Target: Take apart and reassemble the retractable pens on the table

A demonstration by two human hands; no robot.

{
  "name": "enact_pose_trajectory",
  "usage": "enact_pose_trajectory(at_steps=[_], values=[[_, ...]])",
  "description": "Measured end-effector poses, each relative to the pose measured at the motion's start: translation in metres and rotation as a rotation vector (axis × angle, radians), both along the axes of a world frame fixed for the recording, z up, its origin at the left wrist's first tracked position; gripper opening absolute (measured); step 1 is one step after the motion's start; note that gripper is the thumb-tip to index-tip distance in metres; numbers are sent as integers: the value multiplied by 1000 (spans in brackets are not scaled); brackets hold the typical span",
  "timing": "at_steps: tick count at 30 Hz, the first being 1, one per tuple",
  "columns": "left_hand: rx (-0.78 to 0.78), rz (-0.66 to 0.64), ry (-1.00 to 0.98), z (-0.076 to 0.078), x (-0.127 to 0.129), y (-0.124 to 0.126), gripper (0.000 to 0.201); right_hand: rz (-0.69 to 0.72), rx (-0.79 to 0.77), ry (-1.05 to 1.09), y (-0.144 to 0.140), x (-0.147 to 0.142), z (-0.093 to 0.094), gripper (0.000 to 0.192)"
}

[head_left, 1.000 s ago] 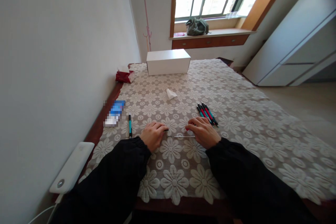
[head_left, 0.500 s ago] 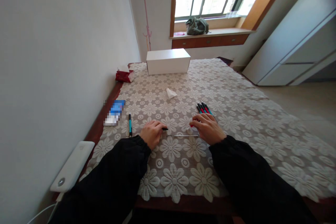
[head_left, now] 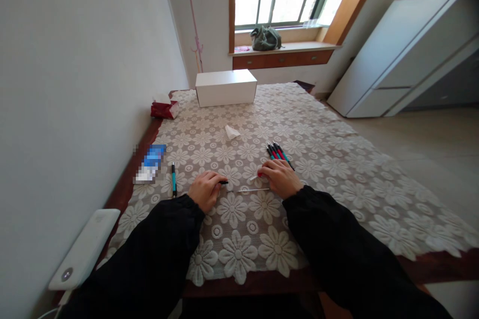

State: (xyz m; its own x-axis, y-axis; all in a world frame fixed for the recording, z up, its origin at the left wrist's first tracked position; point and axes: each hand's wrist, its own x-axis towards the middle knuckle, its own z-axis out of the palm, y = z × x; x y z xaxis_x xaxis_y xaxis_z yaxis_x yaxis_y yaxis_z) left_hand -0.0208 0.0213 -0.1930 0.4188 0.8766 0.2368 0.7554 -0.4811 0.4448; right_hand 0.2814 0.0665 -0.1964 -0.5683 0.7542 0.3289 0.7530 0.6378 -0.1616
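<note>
My left hand (head_left: pixel 204 190) rests on the lace tablecloth (head_left: pixel 322 169), curled around a small black pen part (head_left: pixel 223 182) that sticks out at its fingertips. My right hand (head_left: pixel 280 178) lies a little to the right, fingers closed on a red pen piece (head_left: pixel 259 175) with a pale tip showing. Between both hands a thin pen refill (head_left: pixel 253 190) lies flat on the cloth. A bundle of red and teal pens (head_left: pixel 277 151) sits just beyond my right hand. One teal pen (head_left: pixel 173 185) lies alone left of my left hand.
A white box (head_left: pixel 225 87) stands at the table's far end, with a red packet (head_left: pixel 163 109) to its left and a crumpled tissue (head_left: pixel 232 132) nearer. A blue-white pack (head_left: pixel 149 162) and a white power bank (head_left: pixel 86 249) lie along the left wall edge.
The view has shifted, so everything sits further left in frame. My right hand has drawn slightly away from the pen bundle; the refill still lies between my hands.
</note>
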Motion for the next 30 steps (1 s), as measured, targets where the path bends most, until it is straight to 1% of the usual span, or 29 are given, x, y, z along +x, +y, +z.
enact_pose_trajectory(at_steps=[5,7,9,12,15,19,21,24,27,30], values=[[10,19,51,2,1,2,32,71,-52,26,1,1,0,26],[-11,12,112,6,3,6,36,52,-42,36,2,1,0,23],[-39,-4,183,11,6,10,41,5,-15,53,3,1,0,21],[-65,1,252,16,14,15,40,-27,-4,68,3,1,-2,19],[-40,39,231,12,20,14,37,-15,-29,61,3,1,-4,20],[33,51,117,0,20,9,42,1,-53,56,2,0,-5,18],[72,16,47,-4,19,8,43,15,-63,55,1,-2,-4,18],[127,-89,-7,-4,20,5,36,42,-70,57,0,-4,-2,19],[158,-201,38,-3,24,2,33,62,-72,61,-2,-7,0,20],[166,-258,104,-3,28,-2,36,77,-76,73,-3,-9,0,19]])
